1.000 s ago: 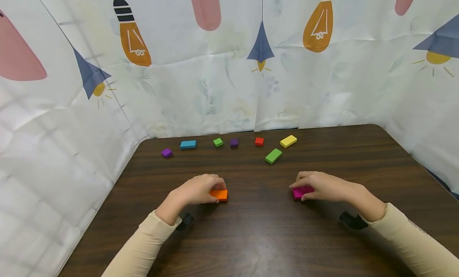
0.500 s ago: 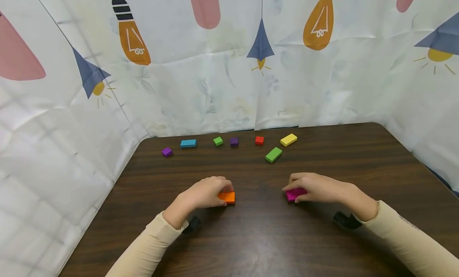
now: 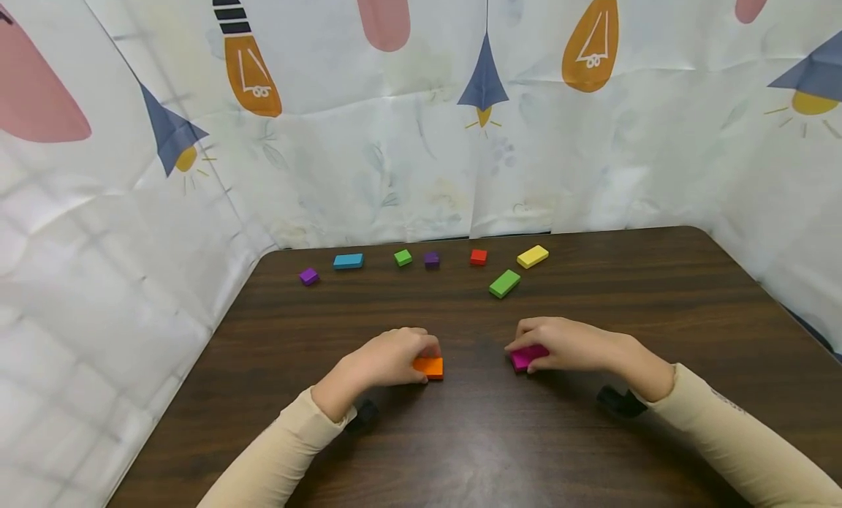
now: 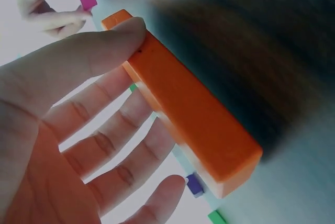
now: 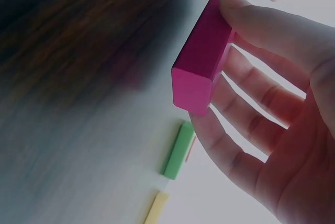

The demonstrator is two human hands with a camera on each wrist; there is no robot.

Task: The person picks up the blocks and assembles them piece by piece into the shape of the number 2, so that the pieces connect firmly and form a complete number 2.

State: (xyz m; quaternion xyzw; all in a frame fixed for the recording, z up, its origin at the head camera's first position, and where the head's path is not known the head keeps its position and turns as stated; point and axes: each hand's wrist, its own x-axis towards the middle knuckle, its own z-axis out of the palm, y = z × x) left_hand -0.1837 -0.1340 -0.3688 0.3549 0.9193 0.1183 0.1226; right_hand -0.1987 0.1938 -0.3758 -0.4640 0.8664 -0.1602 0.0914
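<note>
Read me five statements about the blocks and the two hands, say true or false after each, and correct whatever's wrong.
1. The left hand holds the orange block. True.
2. The right hand has its fingers on the blue block. False: the right hand holds the magenta block.
3. In the head view, the red block lies between the dark purple block and the yellow block. True.
4. The orange block touches the magenta block. False: a gap separates them.
5. In the head view, the yellow block is left of the red block. False: it is to the right.
</note>
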